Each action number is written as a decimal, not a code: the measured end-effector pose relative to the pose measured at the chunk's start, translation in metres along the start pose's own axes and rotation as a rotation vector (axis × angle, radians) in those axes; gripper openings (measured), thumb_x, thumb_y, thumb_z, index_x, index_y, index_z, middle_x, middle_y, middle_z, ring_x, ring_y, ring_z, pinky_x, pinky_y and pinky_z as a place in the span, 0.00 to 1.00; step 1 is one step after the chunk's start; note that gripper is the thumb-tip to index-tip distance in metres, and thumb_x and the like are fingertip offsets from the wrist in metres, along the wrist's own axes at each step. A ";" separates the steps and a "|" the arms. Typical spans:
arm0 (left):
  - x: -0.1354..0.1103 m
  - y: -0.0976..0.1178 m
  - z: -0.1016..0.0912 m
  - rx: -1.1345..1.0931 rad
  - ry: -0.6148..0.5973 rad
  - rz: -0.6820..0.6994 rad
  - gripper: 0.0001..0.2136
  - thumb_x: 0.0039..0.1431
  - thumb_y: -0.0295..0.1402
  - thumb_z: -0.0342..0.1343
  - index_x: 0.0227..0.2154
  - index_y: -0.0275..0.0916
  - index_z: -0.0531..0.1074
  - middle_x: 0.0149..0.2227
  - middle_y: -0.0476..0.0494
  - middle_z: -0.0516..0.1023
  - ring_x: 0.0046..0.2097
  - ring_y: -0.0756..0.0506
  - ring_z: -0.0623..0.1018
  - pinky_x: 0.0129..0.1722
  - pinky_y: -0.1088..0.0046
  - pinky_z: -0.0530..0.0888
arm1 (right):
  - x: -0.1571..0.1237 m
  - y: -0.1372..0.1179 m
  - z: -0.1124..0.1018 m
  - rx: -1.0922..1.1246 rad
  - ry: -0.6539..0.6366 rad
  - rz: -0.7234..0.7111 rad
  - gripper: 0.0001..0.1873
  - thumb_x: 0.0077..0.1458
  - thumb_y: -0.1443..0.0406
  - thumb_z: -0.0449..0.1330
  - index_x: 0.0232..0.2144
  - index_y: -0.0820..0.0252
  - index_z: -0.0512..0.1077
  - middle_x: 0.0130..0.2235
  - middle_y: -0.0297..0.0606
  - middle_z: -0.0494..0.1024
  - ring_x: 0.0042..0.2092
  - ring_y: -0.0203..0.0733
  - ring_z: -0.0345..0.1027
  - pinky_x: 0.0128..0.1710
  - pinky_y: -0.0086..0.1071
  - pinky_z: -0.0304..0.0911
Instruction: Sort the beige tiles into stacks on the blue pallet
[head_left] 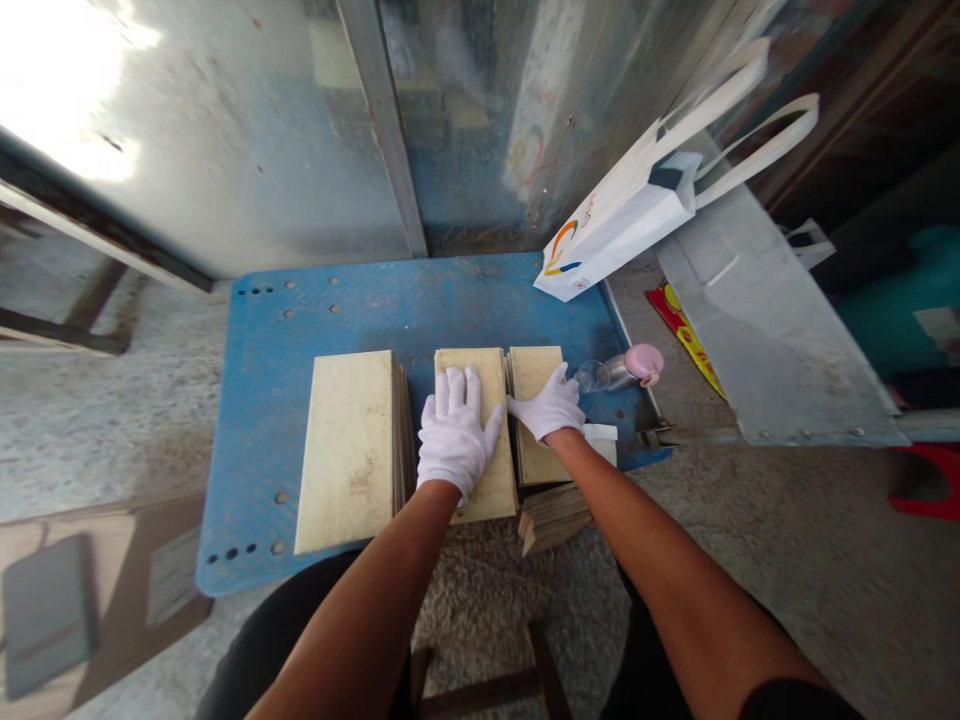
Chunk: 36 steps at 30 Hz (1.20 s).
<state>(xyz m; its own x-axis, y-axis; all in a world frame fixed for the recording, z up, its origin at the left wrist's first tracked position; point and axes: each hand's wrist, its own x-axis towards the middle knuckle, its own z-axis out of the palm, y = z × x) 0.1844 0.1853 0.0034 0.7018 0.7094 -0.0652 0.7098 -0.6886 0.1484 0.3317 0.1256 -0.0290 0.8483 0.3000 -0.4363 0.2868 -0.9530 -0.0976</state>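
Note:
Three stacks of pale wooden boards lie on a blue metal table (270, 330). My left hand (454, 432), in a white glove, rests flat with fingers stretched out on the middle stack (487, 378). My right hand (550, 404), also gloved, lies spread on the right stack (534, 372), its fingers reaching toward the middle stack's edge. The largest stack (349, 445) sits untouched to the left. More boards (555, 515) lie lower down past the table's near edge.
A clear bottle with a pink cap (626, 368) lies on the table's right side. A white paper bag (637, 205) leans at the back right beside a grey metal sheet (757, 320). Cardboard (82, 590) lies on the floor at left.

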 end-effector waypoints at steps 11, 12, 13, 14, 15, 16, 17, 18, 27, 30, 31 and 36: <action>0.001 0.001 -0.004 -0.005 -0.028 0.006 0.33 0.67 0.48 0.33 0.67 0.30 0.50 0.68 0.30 0.53 0.69 0.32 0.52 0.62 0.54 0.61 | 0.010 -0.010 0.016 -0.043 0.048 0.095 0.72 0.34 0.41 0.68 0.69 0.66 0.36 0.55 0.59 0.59 0.54 0.60 0.62 0.48 0.51 0.62; 0.001 0.001 -0.004 -0.008 -0.032 0.007 0.33 0.67 0.48 0.33 0.67 0.30 0.50 0.68 0.30 0.53 0.69 0.32 0.52 0.62 0.53 0.60 | 0.010 -0.011 0.017 -0.052 0.049 0.098 0.72 0.33 0.42 0.68 0.69 0.66 0.37 0.55 0.59 0.59 0.53 0.60 0.62 0.48 0.51 0.62; 0.001 0.001 -0.004 -0.012 -0.038 0.008 0.33 0.67 0.48 0.33 0.67 0.30 0.50 0.68 0.30 0.53 0.69 0.32 0.52 0.62 0.53 0.60 | 0.010 -0.012 0.017 -0.060 0.047 0.099 0.72 0.33 0.42 0.68 0.69 0.66 0.37 0.55 0.59 0.59 0.53 0.60 0.62 0.48 0.51 0.62; 0.001 0.001 -0.004 -0.017 -0.043 0.009 0.33 0.67 0.48 0.33 0.67 0.30 0.49 0.68 0.29 0.53 0.69 0.32 0.52 0.62 0.53 0.60 | 0.010 -0.012 0.017 -0.067 0.044 0.096 0.72 0.33 0.42 0.68 0.69 0.65 0.37 0.54 0.59 0.59 0.53 0.60 0.62 0.48 0.51 0.62; 0.001 0.002 -0.005 -0.023 -0.050 0.009 0.33 0.67 0.48 0.33 0.67 0.30 0.49 0.68 0.29 0.52 0.69 0.32 0.52 0.62 0.53 0.60 | 0.010 -0.012 0.018 -0.072 0.043 0.091 0.71 0.34 0.42 0.68 0.69 0.65 0.37 0.54 0.59 0.59 0.53 0.60 0.61 0.48 0.51 0.62; 0.001 0.002 -0.005 -0.029 -0.056 0.009 0.33 0.67 0.48 0.34 0.67 0.29 0.49 0.69 0.29 0.52 0.69 0.32 0.51 0.62 0.53 0.59 | 0.010 -0.012 0.018 -0.075 0.048 0.085 0.70 0.34 0.42 0.68 0.69 0.64 0.38 0.54 0.58 0.59 0.53 0.60 0.61 0.48 0.52 0.62; 0.001 0.002 -0.006 -0.036 -0.062 0.009 0.34 0.67 0.48 0.34 0.67 0.29 0.48 0.69 0.29 0.51 0.69 0.32 0.51 0.63 0.53 0.59 | 0.010 -0.012 0.018 -0.077 0.054 0.079 0.69 0.35 0.42 0.68 0.69 0.63 0.38 0.54 0.58 0.59 0.53 0.59 0.61 0.48 0.52 0.62; 0.001 0.002 -0.006 -0.042 -0.067 0.008 0.34 0.67 0.48 0.34 0.68 0.29 0.48 0.69 0.29 0.51 0.69 0.32 0.50 0.63 0.53 0.59 | 0.009 -0.012 0.018 -0.077 0.062 0.076 0.69 0.35 0.42 0.68 0.69 0.63 0.39 0.54 0.58 0.59 0.53 0.59 0.62 0.48 0.52 0.62; 0.001 0.005 -0.011 -0.114 -0.111 0.005 0.35 0.66 0.49 0.35 0.68 0.29 0.44 0.69 0.27 0.47 0.70 0.31 0.47 0.63 0.51 0.57 | 0.010 0.003 0.010 0.011 0.044 -0.039 0.66 0.39 0.42 0.66 0.68 0.68 0.40 0.58 0.63 0.60 0.57 0.65 0.60 0.52 0.55 0.60; 0.000 0.005 -0.011 -0.147 -0.133 0.000 0.34 0.66 0.48 0.35 0.68 0.30 0.43 0.70 0.28 0.45 0.70 0.31 0.45 0.64 0.50 0.55 | -0.002 0.020 -0.002 0.142 0.075 -0.159 0.59 0.46 0.41 0.61 0.67 0.73 0.47 0.60 0.62 0.60 0.61 0.62 0.57 0.58 0.52 0.56; 0.000 0.005 -0.011 -0.156 -0.139 0.001 0.34 0.66 0.47 0.35 0.68 0.29 0.43 0.70 0.28 0.45 0.70 0.31 0.45 0.64 0.50 0.55 | -0.010 0.028 -0.006 0.188 0.102 -0.193 0.55 0.49 0.42 0.59 0.66 0.73 0.49 0.61 0.60 0.61 0.63 0.60 0.55 0.60 0.50 0.55; -0.002 0.003 -0.009 -0.177 -0.118 0.011 0.34 0.66 0.47 0.34 0.68 0.30 0.43 0.70 0.28 0.44 0.70 0.31 0.45 0.64 0.50 0.54 | -0.065 0.086 -0.017 0.310 0.248 -0.197 0.47 0.53 0.46 0.56 0.67 0.64 0.50 0.63 0.51 0.63 0.62 0.52 0.58 0.61 0.46 0.56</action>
<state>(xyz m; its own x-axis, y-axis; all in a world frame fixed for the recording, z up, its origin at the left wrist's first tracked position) 0.1846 0.1829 0.0128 0.7189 0.6725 -0.1758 0.6878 -0.6516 0.3200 0.3093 0.0248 0.0064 0.8827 0.4423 -0.1587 0.3388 -0.8331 -0.4372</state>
